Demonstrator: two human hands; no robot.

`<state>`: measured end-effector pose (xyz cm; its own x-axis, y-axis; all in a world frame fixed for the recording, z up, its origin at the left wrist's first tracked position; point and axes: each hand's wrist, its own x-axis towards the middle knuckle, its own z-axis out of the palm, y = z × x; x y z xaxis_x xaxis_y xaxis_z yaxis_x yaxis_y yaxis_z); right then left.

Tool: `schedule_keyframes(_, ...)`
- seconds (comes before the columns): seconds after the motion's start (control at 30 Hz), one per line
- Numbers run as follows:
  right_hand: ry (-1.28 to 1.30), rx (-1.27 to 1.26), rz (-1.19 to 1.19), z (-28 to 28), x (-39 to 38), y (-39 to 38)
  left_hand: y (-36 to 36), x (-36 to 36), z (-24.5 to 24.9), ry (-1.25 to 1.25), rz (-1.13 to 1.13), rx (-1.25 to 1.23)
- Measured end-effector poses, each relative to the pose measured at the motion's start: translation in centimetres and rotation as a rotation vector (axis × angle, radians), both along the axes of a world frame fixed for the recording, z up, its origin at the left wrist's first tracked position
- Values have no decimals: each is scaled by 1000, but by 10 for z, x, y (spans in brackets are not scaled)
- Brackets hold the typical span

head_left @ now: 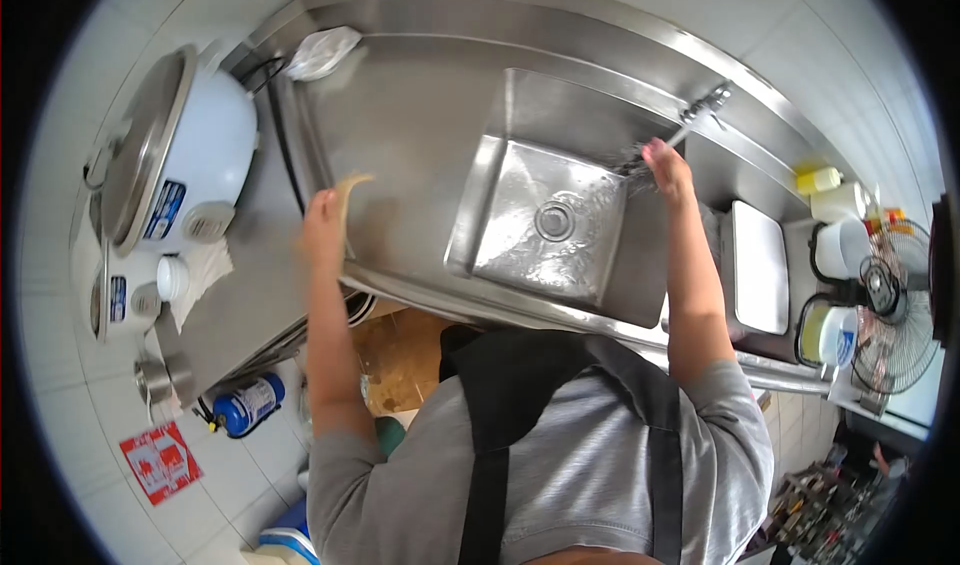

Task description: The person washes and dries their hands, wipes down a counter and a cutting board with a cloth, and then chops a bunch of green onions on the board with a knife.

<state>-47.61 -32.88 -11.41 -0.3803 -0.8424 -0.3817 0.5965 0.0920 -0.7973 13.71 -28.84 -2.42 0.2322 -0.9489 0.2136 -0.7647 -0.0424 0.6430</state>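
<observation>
At the left end of the steel counter [410, 115], my left hand [321, 230] is closed on a thin, tan, flat piece [347, 197] that I cannot identify. My right hand [668, 170] is at the faucet [705, 105], in the water running from the spout at the upper right of the sink. Its fingers are bunched, and whether they hold anything is too small to tell. Water spreads over the floor of the steel sink [520, 180], around the drain [554, 221].
Large white cookers [215, 145] stand on the left counter beside a white container [172, 278]. A crumpled plastic bag [322, 53] lies at the back left. On the right are a white tray [760, 265], a yellow bottle [818, 181], hanging containers [842, 250] and a fan [905, 305].
</observation>
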Motion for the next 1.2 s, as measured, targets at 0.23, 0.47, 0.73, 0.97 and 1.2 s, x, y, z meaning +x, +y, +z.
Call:
schedule_keyframes(0.23,-350,-177,302,18,-5,-40,-67,-302,-28,1714,-250,879)
schedule_keyframes(0.47,100,-9,632,85,-7,-21,-79,-500,-98,1516,-487,999)
schedule_keyframes(0.73,1140,-64,557,98,-37,-11,-81,-513,-19,726,-1084,805)
schedule_keyframes(0.97,734,-11,479,83,-24,-5,-84,-477,-54,792,-868,733)
schedule_keyframes(1.2,1122,51,587,52,-26,-8,-101,-422,-136,427,-888,817)
